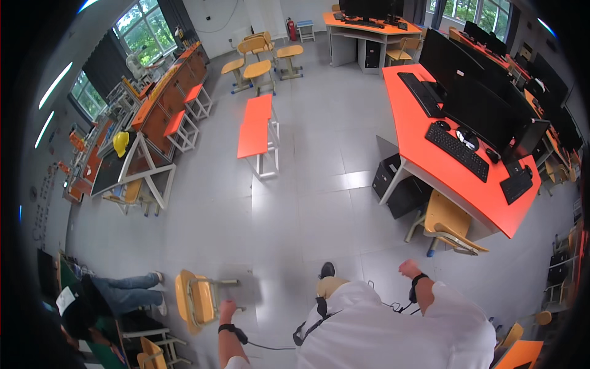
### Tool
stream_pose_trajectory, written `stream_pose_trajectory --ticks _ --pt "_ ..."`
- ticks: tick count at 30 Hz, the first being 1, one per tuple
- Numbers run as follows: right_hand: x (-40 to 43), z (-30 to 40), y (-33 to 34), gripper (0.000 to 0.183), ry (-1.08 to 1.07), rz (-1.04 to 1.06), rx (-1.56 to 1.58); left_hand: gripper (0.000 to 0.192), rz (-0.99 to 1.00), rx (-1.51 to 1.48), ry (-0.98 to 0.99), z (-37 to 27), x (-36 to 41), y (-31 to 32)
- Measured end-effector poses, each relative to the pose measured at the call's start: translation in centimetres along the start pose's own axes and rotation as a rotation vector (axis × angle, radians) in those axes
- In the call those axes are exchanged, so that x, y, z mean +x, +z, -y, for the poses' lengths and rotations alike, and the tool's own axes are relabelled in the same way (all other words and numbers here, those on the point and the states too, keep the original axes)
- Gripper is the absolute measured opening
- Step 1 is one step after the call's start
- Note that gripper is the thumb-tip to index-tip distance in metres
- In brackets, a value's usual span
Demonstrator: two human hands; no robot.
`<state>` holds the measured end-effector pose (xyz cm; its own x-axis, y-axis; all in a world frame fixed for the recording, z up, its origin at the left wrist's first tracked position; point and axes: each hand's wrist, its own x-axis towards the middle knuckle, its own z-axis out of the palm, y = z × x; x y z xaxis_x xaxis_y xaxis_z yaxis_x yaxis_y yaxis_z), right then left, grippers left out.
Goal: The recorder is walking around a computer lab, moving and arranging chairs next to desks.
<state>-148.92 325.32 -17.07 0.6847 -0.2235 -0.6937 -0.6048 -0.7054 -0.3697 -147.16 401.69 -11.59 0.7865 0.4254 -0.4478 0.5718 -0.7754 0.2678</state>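
My left hand (pixel 227 306) hangs low with its fingers curled, and it overlaps a leg of a wooden chair (pixel 203 297) in the picture. Whether it touches the chair is unclear. A black wrist strap (pixel 227 327) with a small box and a cable sits on that arm. On the other side, my right hand (pixel 408 268) is held out beside my body, small and blurred, with no object visible in it. Its wrist wears a similar black strap (pixel 417 282). Below my right hand, a cable (pixel 396 306) runs toward my white shirt. One dark shoe (pixel 327 270) shows on the tiled floor (pixel 299 221).
At right stands an orange-topped computer desk (pixel 410 133) with monitors and keyboards; a wooden chair (pixel 445 221) is beside it. Orange stools (pixel 253 138) stand ahead. Another person (pixel 101 295) is at lower left. A workbench (pixel 170 92) lines the left side.
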Motion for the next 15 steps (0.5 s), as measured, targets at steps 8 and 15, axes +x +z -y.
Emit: stream_pose_trajectory --ticks 8,15 --pt "-6.9 19.1 1.6 0.015 -0.043 0.178 0.604 0.027 -0.208 0.588 0.198 0.3 11.1 -9.4" --pt "-11.4 18.5 7.0 0.011 0.096 -0.367 0.594 0.053 -0.338 0.354 -0.108 -0.6 12.3 -12.4"
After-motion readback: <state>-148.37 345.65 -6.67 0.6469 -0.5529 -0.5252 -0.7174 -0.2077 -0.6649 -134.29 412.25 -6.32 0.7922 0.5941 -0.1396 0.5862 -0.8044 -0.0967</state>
